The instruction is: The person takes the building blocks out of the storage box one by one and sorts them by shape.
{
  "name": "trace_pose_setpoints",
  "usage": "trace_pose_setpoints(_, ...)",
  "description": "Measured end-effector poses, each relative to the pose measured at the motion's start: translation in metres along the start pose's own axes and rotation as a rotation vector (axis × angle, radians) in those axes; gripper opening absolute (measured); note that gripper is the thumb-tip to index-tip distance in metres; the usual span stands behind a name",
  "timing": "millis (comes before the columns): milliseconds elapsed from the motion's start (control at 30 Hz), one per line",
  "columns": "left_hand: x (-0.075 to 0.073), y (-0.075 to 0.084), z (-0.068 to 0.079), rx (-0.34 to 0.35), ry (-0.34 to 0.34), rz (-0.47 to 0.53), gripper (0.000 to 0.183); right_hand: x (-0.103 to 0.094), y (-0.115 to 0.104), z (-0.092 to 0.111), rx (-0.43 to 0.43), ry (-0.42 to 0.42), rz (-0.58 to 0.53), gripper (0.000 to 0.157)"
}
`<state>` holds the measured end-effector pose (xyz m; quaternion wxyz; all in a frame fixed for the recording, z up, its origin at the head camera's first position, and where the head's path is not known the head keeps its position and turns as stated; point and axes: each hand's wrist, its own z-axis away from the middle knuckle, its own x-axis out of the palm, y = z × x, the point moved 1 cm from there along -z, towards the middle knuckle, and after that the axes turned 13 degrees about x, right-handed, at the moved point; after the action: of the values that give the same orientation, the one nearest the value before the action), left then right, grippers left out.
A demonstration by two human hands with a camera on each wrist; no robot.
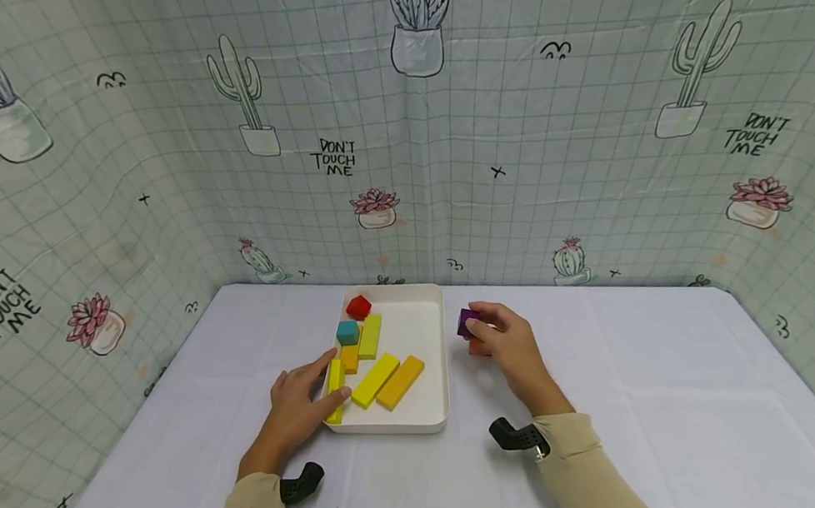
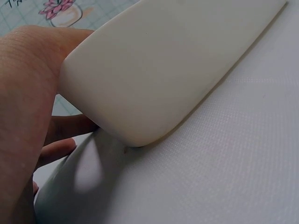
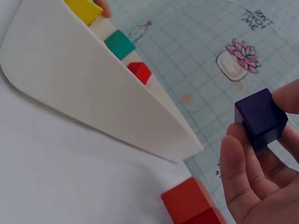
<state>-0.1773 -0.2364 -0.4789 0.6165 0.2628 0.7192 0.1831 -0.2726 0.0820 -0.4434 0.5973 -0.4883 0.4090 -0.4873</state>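
A purple cube (image 1: 467, 323) is pinched between the thumb and fingers of my right hand (image 1: 510, 351), to the right of the white tray (image 1: 395, 430). In the right wrist view the purple cube (image 3: 261, 116) hangs in the air, apart from an orange-red block (image 3: 186, 199) and a red block (image 3: 208, 217) on the table. My left hand (image 1: 299, 399) grips the tray's left side near its front corner, thumb over the rim by a yellow block (image 1: 334, 380). Seen from the left wrist, the fingers lie outside the tray wall (image 2: 149, 70); the thumb tip is hidden.
Inside the tray are a red block (image 1: 359, 307), a teal cube (image 1: 347, 333), an orange block (image 1: 400, 382) and several other yellow and orange blocks. A white cloth (image 1: 631, 414) covers the table. Behind it hangs a patterned curtain (image 1: 482, 128).
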Motion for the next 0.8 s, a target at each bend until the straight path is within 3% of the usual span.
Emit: trace_pose_setpoints(800, -0.002, 0.003, 0.0, -0.023, -0.02, 0.016, 0.076, -0.053, 0.007, 0.001, -0.04, 0.031, 0.141, 0.051)
